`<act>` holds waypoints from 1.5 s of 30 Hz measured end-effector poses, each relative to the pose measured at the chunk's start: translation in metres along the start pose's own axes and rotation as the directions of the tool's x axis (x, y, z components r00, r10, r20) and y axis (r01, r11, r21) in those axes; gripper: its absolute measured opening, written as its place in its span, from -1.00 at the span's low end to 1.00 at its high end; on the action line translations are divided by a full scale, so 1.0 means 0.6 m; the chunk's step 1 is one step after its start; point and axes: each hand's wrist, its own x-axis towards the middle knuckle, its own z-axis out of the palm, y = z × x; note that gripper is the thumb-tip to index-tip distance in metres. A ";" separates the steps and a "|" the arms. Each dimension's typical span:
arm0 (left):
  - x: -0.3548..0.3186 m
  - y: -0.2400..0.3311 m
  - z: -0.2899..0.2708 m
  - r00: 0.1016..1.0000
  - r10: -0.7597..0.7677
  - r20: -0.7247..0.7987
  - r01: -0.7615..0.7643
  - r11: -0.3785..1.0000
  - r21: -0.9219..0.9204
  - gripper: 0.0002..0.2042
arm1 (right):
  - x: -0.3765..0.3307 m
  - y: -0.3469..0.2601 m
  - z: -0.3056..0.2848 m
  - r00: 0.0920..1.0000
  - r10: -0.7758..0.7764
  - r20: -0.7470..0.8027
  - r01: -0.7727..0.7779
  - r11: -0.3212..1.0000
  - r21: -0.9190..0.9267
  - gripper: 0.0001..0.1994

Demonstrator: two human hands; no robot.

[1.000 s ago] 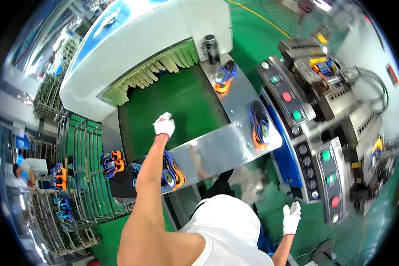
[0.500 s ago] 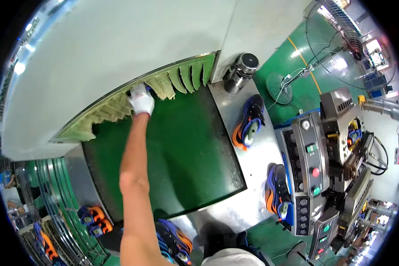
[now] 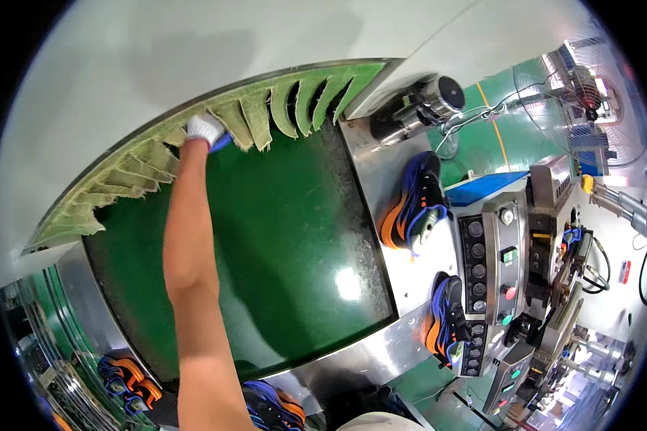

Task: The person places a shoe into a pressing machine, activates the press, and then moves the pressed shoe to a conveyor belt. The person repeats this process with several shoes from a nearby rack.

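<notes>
My left hand [image 3: 204,129], in a white glove, reaches over the green belt [image 3: 295,237] to the hanging green fabric strips [image 3: 255,126] at the machine's opening. Its fingertips are hidden among the strips. Beside the palm shows the curved blue edge of a sneaker [image 3: 221,141], apparently in the hand's grip; the rest of it is covered. Black, blue and orange sneakers lie around the belt: an upper one [image 3: 413,201] and a lower one [image 3: 446,320] on the right, some [image 3: 272,406] at the near edge. My right hand is out of view.
A metal ledge [image 3: 370,359] borders the belt. A shiny cylindrical fitting [image 3: 417,108] stands at the far right corner. Machines with a button panel [image 3: 507,262] and a fan [image 3: 553,93] are to the right. At left are metal rails [image 3: 57,337] and a pair of sneakers [image 3: 129,384].
The gloved hand has gone farther in among the strips, with the blue edge still beside it. The whole view has shifted, so the belt and opening appear larger.
</notes>
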 end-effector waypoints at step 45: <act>-0.799 1.516 0.374 0.605 0.769 0.206 -0.795 0.568 0.212 -0.19 | 0.313 0.172 -0.260 0.698 -0.517 -0.495 -0.029 -0.712 0.702 -0.22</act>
